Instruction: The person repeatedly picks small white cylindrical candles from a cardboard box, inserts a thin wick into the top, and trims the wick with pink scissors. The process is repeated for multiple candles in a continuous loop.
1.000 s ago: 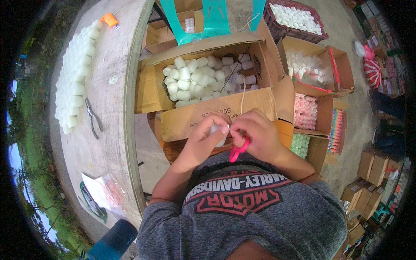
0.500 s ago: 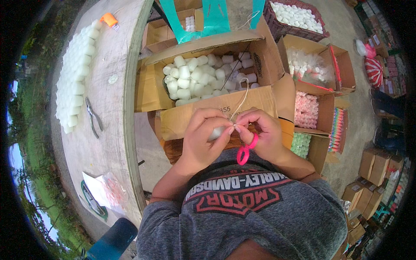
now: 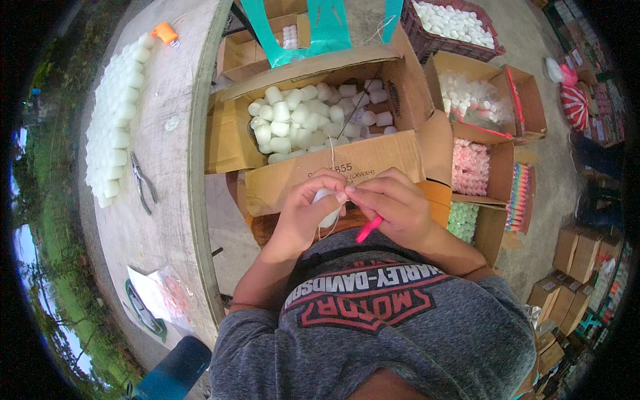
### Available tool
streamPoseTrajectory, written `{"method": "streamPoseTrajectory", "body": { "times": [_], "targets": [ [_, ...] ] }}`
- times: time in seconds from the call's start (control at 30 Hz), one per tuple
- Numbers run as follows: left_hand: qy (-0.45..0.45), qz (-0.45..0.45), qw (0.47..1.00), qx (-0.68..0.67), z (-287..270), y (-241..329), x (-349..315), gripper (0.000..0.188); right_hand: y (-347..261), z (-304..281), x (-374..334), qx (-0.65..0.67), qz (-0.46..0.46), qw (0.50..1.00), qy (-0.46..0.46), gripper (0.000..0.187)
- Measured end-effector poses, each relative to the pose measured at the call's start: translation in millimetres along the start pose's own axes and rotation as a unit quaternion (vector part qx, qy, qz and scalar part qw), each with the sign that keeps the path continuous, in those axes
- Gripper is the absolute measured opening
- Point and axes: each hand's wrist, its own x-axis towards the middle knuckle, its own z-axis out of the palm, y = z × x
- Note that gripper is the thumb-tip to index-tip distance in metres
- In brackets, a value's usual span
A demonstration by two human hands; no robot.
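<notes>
My left hand (image 3: 308,212) is closed around a small white rounded cylinder (image 3: 327,205), its fingertips pinched together by my right hand's. A thin pale cord (image 3: 332,152) rises from the fingertips toward the box, and part of it loops below the cylinder. My right hand (image 3: 393,207) pinches at the cord; the exact spot is hidden by the fingers. Pink scissors (image 3: 369,229) hang from that hand, seen nearly edge-on, their blades hidden. Just beyond both hands stands an open cardboard box (image 3: 320,175) with many similar white cylinders (image 3: 300,113) inside.
On the table (image 3: 180,167) at left are rows of white cylinders (image 3: 117,120), pliers (image 3: 142,183) and an orange tool (image 3: 165,32). A teal plastic chair (image 3: 327,27) stands beyond the box. Cartons (image 3: 497,180) and a filled crate (image 3: 460,27) line the right side.
The cord's free end has swung left and now stands upright. My right hand has turned over, so the pink scissors' loops show edge-on. More of the white cylinder shows.
</notes>
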Motion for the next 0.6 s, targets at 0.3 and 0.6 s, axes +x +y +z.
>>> {"method": "streamPoseTrajectory", "body": {
  "times": [0.3,0.6],
  "targets": [
    [-0.031,-0.007,0.998,0.054,1.3,-4.8,-0.7,0.003,8.2,-4.2,0.2,-0.123,-0.096,0.988,-0.002,0.033],
    [-0.029,0.122,0.982,0.142,-3.3,-8.1,1.9,0.004,9.9,-3.6,10.2,-0.133,-0.059,0.988,0.06,0.022]
  ]
}}
